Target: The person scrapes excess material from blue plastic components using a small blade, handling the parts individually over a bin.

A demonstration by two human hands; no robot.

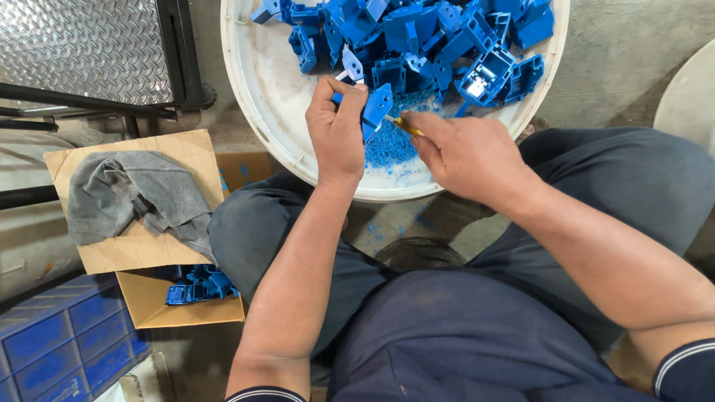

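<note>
At the far left a blue crate (pixel 63 350) with square compartments sits on the floor, and beside it one open cardboard box (pixel 160 301) holds a few blue plastic parts (pixel 199 284). One grey cloth (pixel 134 195) lies crumpled on the box's raised flap. Above that stands one sheet of ridged metal plate (pixel 89 45) in a dark frame.

The seated person leans over one round white tub (pixel 257 89), which rests against the knees. The left hand (pixel 339 130) has its fingers clamped on a single blue plastic part (pixel 376 108), held upright over the tub's near edge. Just right of it, the right hand (pixel 465 152) pinches a small yellow-handled tool (pixel 404 125), fingers closed tight around it, its tip at the part; whether it is a blade I cannot tell. Below the two hands lies one heap of blue shavings (pixel 391 141). Across the tub's far side is a pile of blue parts (pixel 439 45), too jumbled to count.
</note>
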